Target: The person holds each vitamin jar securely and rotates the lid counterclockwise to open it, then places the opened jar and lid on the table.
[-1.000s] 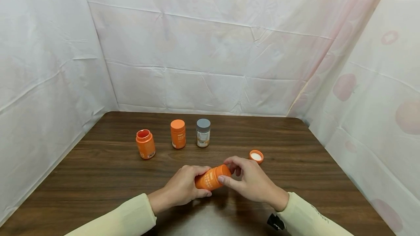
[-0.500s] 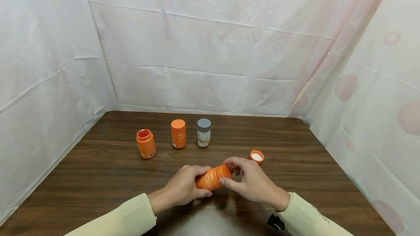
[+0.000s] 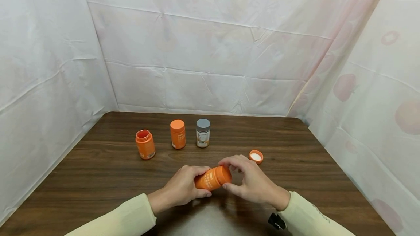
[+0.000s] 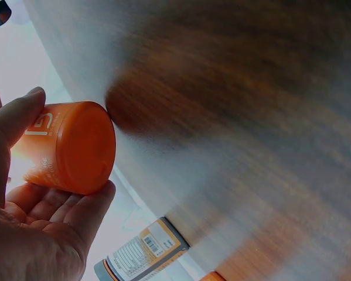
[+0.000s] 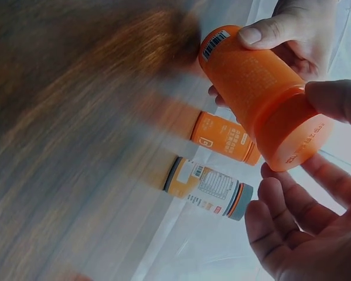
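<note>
An orange bottle (image 3: 209,180) with an orange screw cap (image 3: 224,174) lies tilted between both hands, its capped end to the right. My left hand (image 3: 185,187) grips the bottle body, thumb on one side and fingers on the other; the bottle's base (image 4: 88,149) faces the left wrist camera. At the other end my right hand (image 3: 251,180) holds the cap between thumb and index finger. In the right wrist view the thumb (image 5: 336,100) lies on the cap's rim, and the remaining fingers are bent beside it without touching the body.
An uncapped orange bottle (image 3: 146,146) stands at the left of the wooden table (image 3: 108,177). Behind the hands are a capped orange bottle (image 3: 178,136) and a grey-capped bottle (image 3: 203,134). A loose orange cap (image 3: 256,156) lies upturned beyond the right hand. White curtains (image 3: 203,46) surround the table.
My right thumb and index finger have shifted round the cap and spread a little wider. The left hand and the bottle stay in nearly the same place.
</note>
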A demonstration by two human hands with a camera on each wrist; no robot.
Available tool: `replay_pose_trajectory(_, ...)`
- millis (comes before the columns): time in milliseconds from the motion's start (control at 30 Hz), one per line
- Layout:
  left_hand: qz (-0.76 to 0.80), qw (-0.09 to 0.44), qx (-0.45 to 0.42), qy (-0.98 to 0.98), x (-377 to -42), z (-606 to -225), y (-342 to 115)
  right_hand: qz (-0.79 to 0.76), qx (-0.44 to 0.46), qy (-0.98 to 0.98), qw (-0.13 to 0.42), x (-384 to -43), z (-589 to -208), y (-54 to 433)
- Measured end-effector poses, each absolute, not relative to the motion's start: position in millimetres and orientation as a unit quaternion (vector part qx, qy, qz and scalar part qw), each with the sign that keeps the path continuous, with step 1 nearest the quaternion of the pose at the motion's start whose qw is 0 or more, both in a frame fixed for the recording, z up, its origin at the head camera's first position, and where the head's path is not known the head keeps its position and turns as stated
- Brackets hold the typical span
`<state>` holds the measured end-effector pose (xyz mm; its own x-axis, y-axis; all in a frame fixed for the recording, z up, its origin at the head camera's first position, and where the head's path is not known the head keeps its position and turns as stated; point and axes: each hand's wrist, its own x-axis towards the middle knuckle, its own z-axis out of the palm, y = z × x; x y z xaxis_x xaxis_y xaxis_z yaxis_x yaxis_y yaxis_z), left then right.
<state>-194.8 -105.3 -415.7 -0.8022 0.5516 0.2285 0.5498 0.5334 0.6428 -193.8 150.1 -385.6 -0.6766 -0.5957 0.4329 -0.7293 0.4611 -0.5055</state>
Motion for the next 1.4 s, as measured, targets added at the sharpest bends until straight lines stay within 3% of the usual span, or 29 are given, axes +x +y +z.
replay_pose_trajectory(400,0.367,-0.004,0.318,0.874,-194.5,-417.1,-105.5,0.351,0.428,-0.825,0.109,-194.7,-385.3,149.3)
replay_pose_trajectory(967,0.371,0.002,0.316,0.873,-194.3,-416.7,-105.5,0.359,0.291,-0.885,0.054,-192.8,-382.4,148.1)
replay_pose_trajectory(1400,0.370,0.002,0.318,0.873,-194.9,-417.7,-105.7,0.353,0.282,-0.891,0.040,-194.6,-382.6,145.6)
